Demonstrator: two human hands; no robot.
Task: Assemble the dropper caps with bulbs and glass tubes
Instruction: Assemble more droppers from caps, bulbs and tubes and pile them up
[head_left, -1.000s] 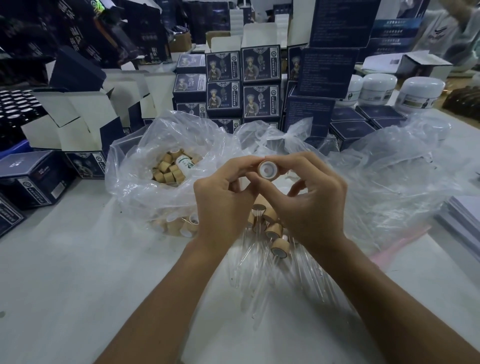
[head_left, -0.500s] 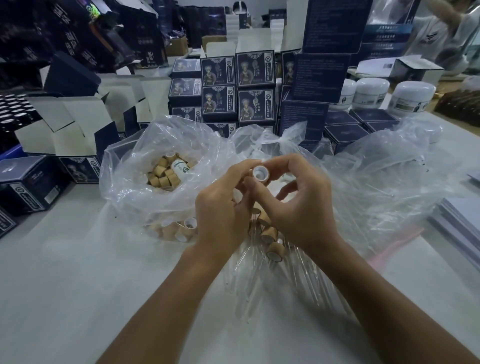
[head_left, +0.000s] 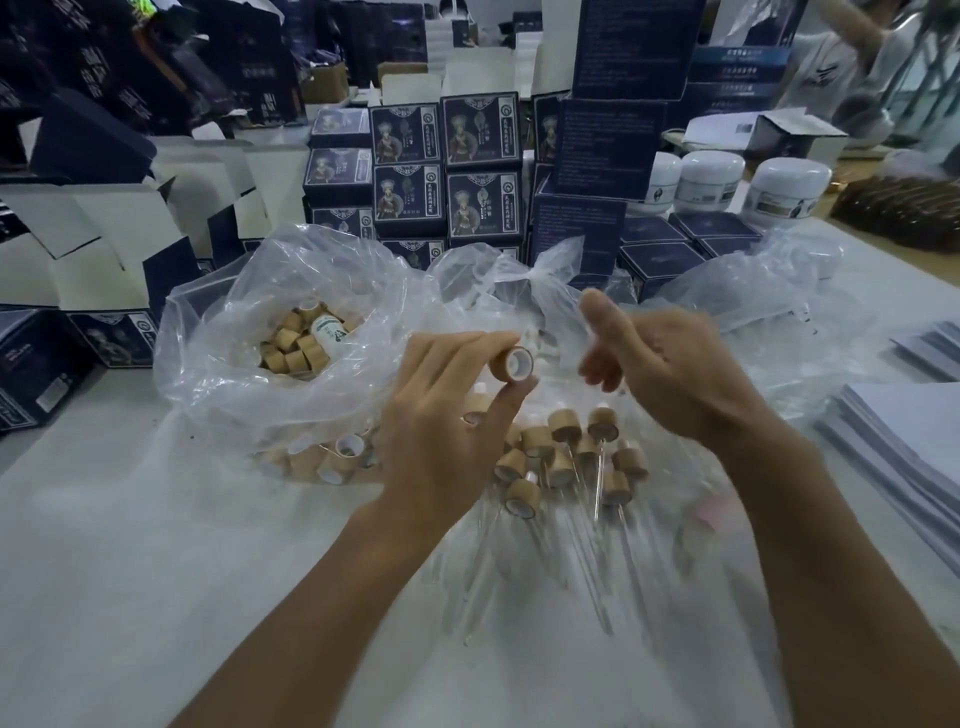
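Your left hand pinches one wooden dropper cap between thumb and fingertips, its white-lined opening turned toward you, held just above the pile of assembled droppers on the counter. Your right hand hangs just right of that cap, fingers loosely spread and holding nothing; it is blurred. Left of the cap, a clear plastic bag holds loose caps. Beyond the cap stand stacked dark blue boxes.
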